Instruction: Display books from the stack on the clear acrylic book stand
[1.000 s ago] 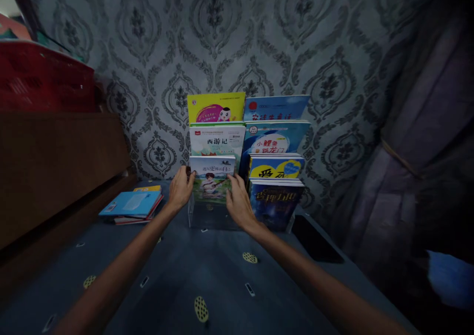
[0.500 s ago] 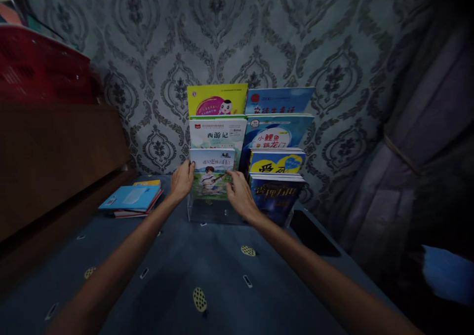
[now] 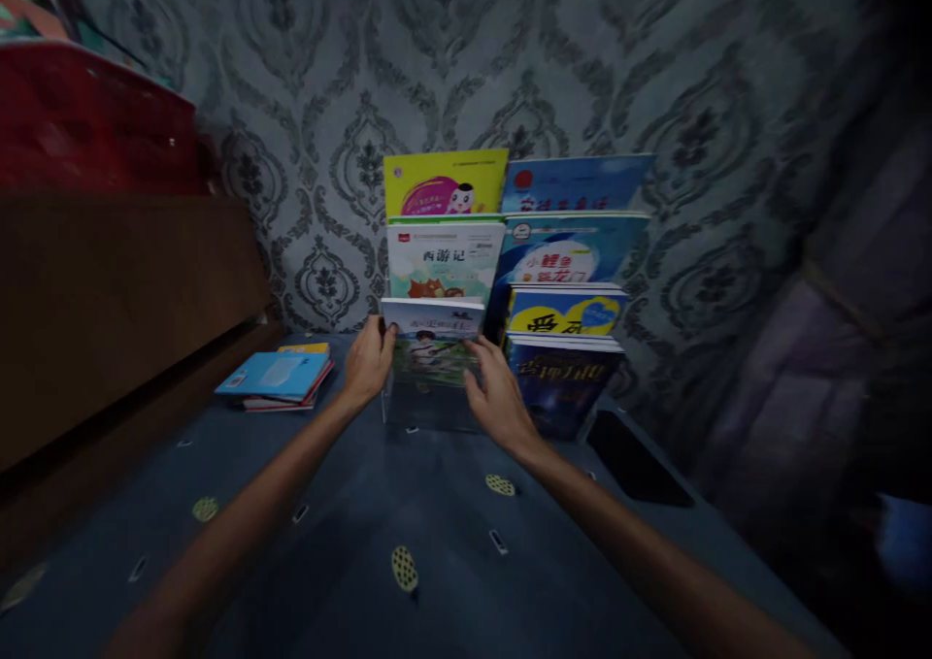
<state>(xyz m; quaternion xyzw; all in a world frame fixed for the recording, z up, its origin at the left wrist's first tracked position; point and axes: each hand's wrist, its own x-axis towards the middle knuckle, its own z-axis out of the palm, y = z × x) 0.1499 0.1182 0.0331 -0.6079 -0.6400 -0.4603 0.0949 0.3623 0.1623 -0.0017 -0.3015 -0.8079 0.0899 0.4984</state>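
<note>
**A:** Front book, position and heading?
**B:** Front-left slot of clear rack. Upright, cover outward, title uppermost, long axis vertical.
**A:** Grip?
**B:** Left hand curled round left edge. Right hand half open, fingertips against right edge.
**A:** Clearances?
**B:** Dark book just beside. Taller books close behind. Bare blue cloth in front. Loose stack well left.

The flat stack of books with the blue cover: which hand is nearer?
Left. The left hand holds the left edge of the front book, right of the stack; the right hand is at its right edge, farther away.
</note>
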